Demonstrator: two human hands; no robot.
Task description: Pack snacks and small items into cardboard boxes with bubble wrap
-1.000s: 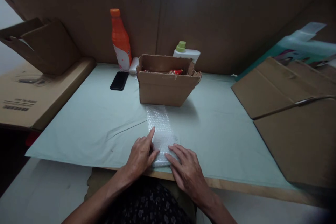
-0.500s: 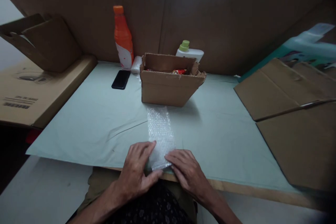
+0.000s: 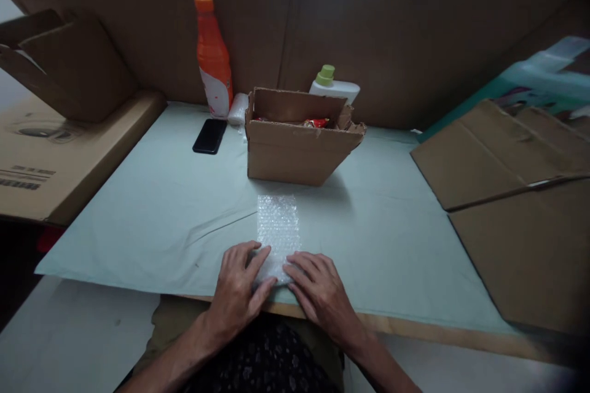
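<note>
Both hands rest on the near end of the bubble wrap, close to the near edge of the desk. The left hand presses from the left, with fingers bent and close together over a rolled-up part. The right hand lies flat from the right, fingers a little spread, tips touching the same roll. Neither hand is closed around it; they press it down.

Compared with one second ago, the free strip of wrap is shorter: its far end then lay touching the box, and now there is a bare gap of desk between them. The left index finger, which was stretched out along the wrap, is now curled with the others. In my judgement the wrap is being rolled up from the near end, and about half is still flat.

The long axis of the wrap runs from the near edge straight toward the box, so it points away from the person. A phone and an orange bottle stand near the far left corner.
</note>
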